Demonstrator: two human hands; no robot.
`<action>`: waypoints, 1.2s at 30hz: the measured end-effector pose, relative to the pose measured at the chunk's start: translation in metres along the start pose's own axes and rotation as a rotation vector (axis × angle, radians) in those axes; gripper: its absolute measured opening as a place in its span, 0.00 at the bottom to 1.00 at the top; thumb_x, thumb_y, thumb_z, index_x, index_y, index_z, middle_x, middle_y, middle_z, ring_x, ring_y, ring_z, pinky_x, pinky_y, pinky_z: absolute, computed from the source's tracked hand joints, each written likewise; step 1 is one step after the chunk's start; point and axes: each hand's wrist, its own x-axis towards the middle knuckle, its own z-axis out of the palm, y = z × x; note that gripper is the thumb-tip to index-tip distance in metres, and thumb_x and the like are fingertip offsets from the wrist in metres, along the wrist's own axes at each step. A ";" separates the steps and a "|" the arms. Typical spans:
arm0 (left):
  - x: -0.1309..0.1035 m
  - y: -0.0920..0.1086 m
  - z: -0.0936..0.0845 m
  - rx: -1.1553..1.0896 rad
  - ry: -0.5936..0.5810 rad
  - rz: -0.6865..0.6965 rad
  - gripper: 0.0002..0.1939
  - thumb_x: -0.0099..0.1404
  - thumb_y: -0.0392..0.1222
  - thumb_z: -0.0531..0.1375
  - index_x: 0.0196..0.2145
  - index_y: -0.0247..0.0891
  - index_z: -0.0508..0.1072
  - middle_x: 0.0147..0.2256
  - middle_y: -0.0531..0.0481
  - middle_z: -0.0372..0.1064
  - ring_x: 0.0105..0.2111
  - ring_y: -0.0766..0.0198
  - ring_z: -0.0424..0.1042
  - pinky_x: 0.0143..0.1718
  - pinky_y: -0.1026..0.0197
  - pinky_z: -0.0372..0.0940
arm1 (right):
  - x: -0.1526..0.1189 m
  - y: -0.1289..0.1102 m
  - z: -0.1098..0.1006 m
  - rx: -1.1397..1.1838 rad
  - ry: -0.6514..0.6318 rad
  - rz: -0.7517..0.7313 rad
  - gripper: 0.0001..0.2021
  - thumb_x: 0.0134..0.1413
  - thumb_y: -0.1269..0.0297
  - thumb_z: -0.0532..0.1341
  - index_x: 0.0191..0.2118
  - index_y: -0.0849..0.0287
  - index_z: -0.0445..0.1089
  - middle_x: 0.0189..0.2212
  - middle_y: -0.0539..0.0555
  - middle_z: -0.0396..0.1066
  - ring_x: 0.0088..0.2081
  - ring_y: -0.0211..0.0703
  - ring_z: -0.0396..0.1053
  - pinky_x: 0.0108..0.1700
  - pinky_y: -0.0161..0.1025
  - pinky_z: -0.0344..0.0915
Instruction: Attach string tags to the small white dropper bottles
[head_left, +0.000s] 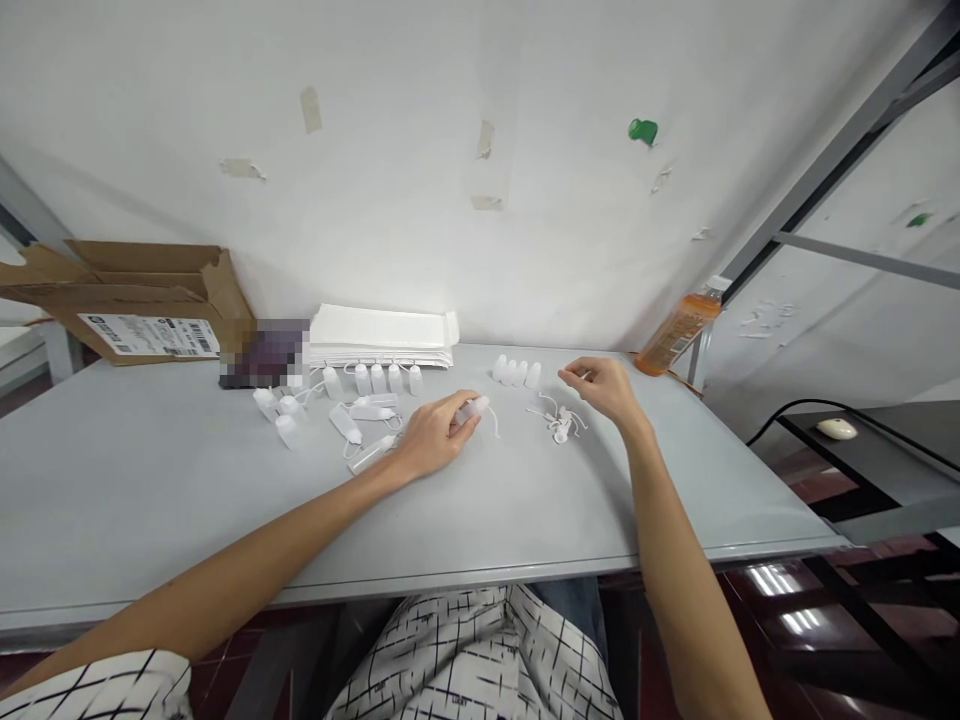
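Observation:
My left hand [439, 435] is closed round a small white bottle [471, 409], with a thin white strap hanging from it. Over the table to the right, my right hand [600, 385] has its thumb and fingertips pressed together; anything between them is too small to make out. Beneath it lies a small pile of white caps with straps [561, 425]. Several white bottles without straps [516, 373] stand just behind that pile. Left of my left hand, more white bottles with straps [379, 379] stand in a row, and several others [346, 424] lie flat.
An open cardboard box [150, 310] stands at the back left, next to a pixelated dark item [266, 353]. White paper sheets [381, 337] are stacked by the wall. An orange drink bottle [681, 328] leans at the back right. The grey table [480, 530] ends before my body.

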 end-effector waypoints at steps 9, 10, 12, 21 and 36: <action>0.001 0.004 0.003 0.017 -0.015 0.038 0.19 0.69 0.45 0.52 0.53 0.41 0.73 0.30 0.53 0.73 0.25 0.66 0.67 0.31 0.63 0.61 | -0.012 0.012 -0.035 0.177 -0.534 0.232 0.11 0.39 0.57 0.71 0.30 0.58 0.80 0.24 0.53 0.71 0.24 0.36 0.57 0.23 0.36 0.49; 0.001 0.003 0.003 0.022 -0.011 0.045 0.19 0.69 0.45 0.52 0.53 0.41 0.73 0.30 0.53 0.73 0.25 0.66 0.68 0.31 0.63 0.61 | -0.012 0.011 -0.034 0.199 -0.553 0.231 0.11 0.39 0.57 0.71 0.29 0.58 0.80 0.24 0.53 0.70 0.24 0.36 0.57 0.23 0.35 0.49; 0.000 0.002 0.004 0.031 -0.007 0.058 0.19 0.69 0.46 0.53 0.53 0.41 0.73 0.31 0.52 0.74 0.25 0.66 0.68 0.31 0.63 0.61 | -0.012 0.010 -0.031 0.235 -0.546 0.232 0.12 0.39 0.56 0.71 0.27 0.59 0.80 0.21 0.52 0.68 0.24 0.35 0.56 0.22 0.35 0.49; -0.001 0.002 0.005 0.036 -0.013 0.061 0.19 0.70 0.46 0.53 0.54 0.41 0.73 0.34 0.51 0.76 0.25 0.66 0.69 0.32 0.63 0.63 | -0.011 0.009 -0.027 0.202 -0.434 0.266 0.10 0.40 0.58 0.70 0.24 0.61 0.78 0.16 0.50 0.65 0.20 0.34 0.56 0.23 0.37 0.51; -0.002 0.005 0.003 0.040 -0.016 0.080 0.17 0.69 0.46 0.52 0.51 0.42 0.74 0.34 0.52 0.76 0.25 0.66 0.69 0.30 0.63 0.62 | -0.007 0.001 -0.012 0.450 -0.114 0.168 0.21 0.43 0.45 0.70 0.25 0.61 0.72 0.23 0.52 0.70 0.19 0.32 0.57 0.22 0.35 0.52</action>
